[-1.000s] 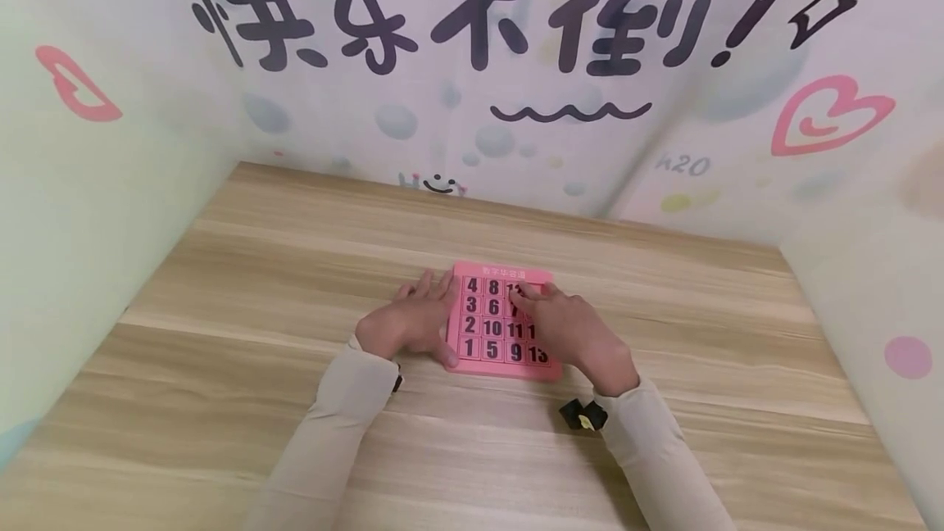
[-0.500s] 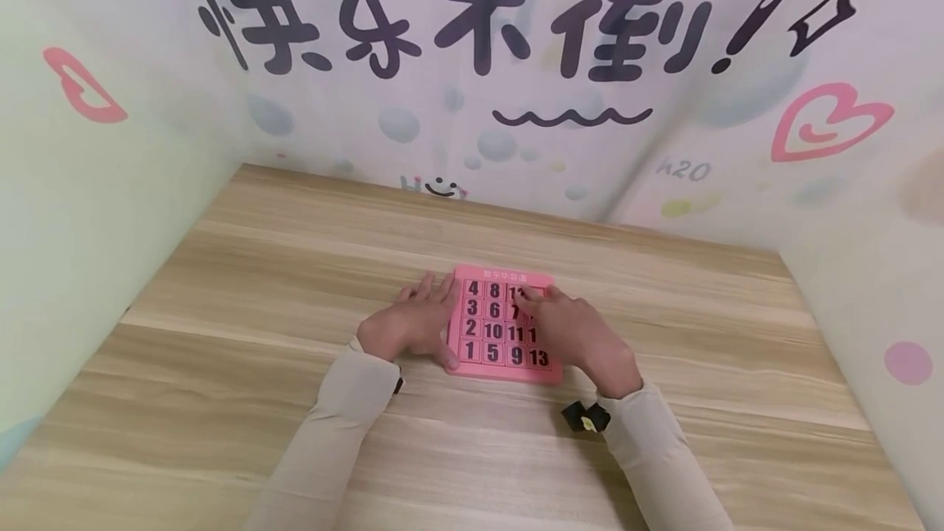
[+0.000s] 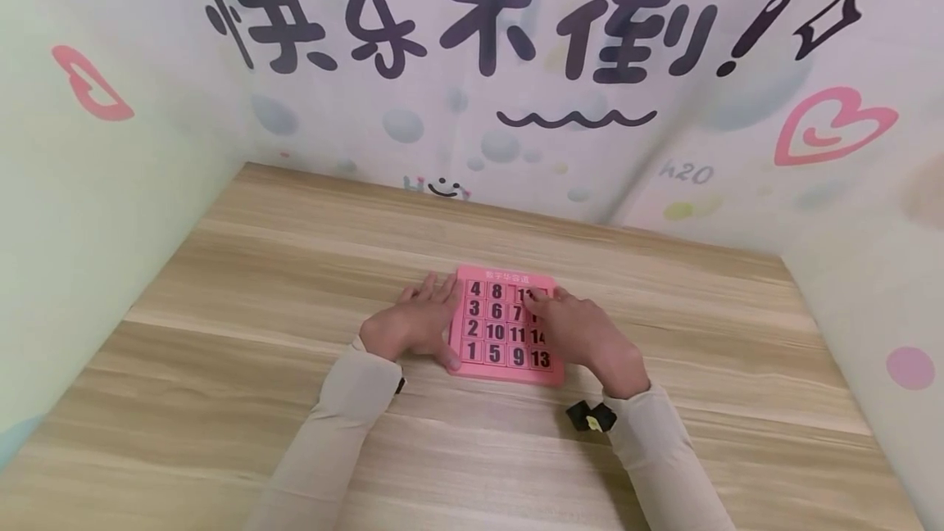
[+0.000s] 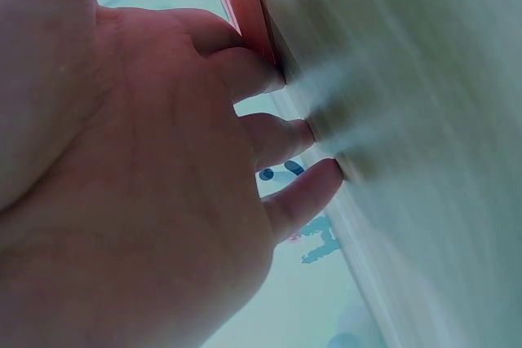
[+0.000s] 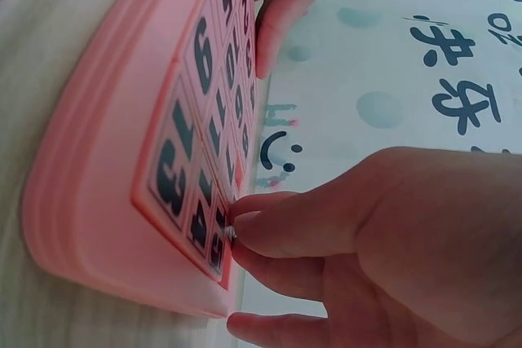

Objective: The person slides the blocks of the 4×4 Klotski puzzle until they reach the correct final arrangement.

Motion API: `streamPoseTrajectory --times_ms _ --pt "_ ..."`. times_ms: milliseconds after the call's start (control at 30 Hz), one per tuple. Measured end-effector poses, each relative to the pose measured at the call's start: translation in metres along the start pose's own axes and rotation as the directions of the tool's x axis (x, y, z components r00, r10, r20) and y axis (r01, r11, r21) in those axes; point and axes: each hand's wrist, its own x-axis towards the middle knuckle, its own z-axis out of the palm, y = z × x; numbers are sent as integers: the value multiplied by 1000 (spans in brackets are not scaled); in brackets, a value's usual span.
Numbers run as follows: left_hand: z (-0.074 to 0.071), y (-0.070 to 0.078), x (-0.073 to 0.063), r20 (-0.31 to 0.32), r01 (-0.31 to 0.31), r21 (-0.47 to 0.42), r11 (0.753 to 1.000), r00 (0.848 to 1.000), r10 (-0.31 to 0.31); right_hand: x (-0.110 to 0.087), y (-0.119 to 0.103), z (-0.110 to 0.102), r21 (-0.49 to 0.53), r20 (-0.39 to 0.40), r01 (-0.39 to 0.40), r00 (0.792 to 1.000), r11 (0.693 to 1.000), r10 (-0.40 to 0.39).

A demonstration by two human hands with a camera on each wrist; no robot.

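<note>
A pink number puzzle (image 3: 509, 377) is lying flat on a wooden table (image 3: 280, 269), between a person's two hands; the left hand (image 3: 416, 322) is resting along its left side with fingers spread and mostly straight, the thumb touching the near left corner and some fingertips meeting the table, and is gripping nothing; the right hand (image 3: 590, 338) is reaching over the right side, its fingers loosely bent and its thumb and forefinger touching the tiles near the upper right, with no tile being gripped; a narrow gap is showing just right of tile 8 (image 3: 497, 292); the bottom row is reading 1, 5, 9, 13; beyond the table a pale backdrop (image 3: 332, 121) is bearing large dark characters (image 3: 488, 35)
</note>
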Motion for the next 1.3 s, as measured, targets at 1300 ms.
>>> streamPoseTrajectory --times_ms 1300 --pt "0 0 1 3 13 -1 1000 1000 -13 -3 10 -4 13 40 -21 999 1000 21"
